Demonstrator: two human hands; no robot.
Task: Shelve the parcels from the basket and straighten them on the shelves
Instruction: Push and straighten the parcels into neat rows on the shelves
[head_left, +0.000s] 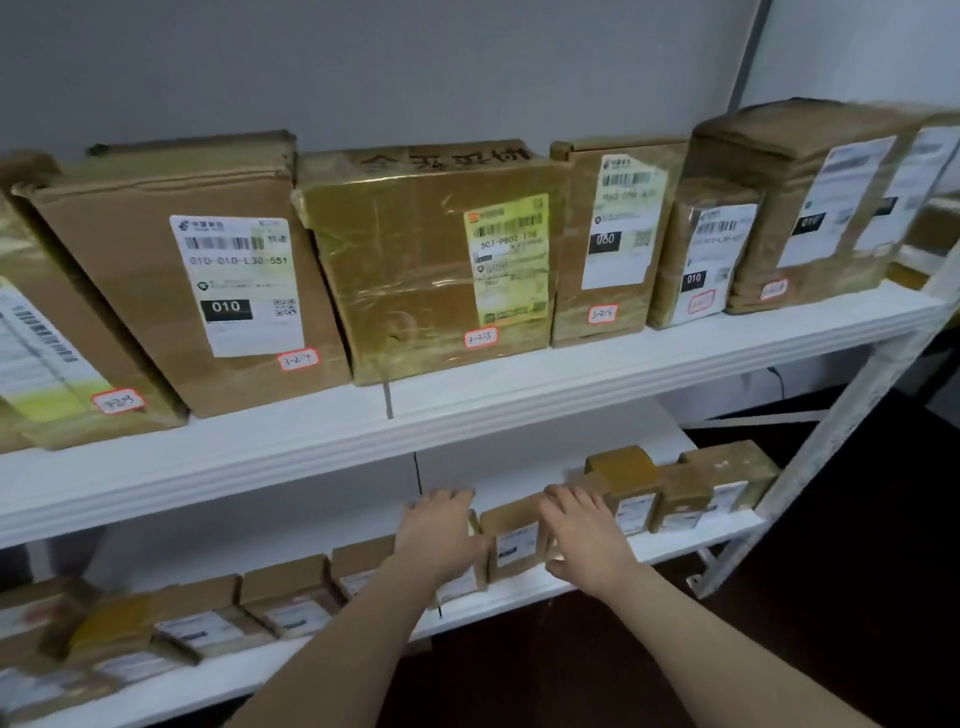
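On lower shelf (519, 592), I note left grip (441, 535) draped over one small parcel (460, 587), right grip (587, 535) touching labelled parcel (514, 540) between both grips, I cannot tell whether either clasps, larger boxes (426, 260) upright on upper shelf (519, 405)

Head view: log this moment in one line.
step: straightening | left hand: on parcels, lower shelf | right hand: same | small parcel: upright between hands | basket: not in view

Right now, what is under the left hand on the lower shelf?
A small parcel; only its label corner shows below the left hand. The rest is covered.
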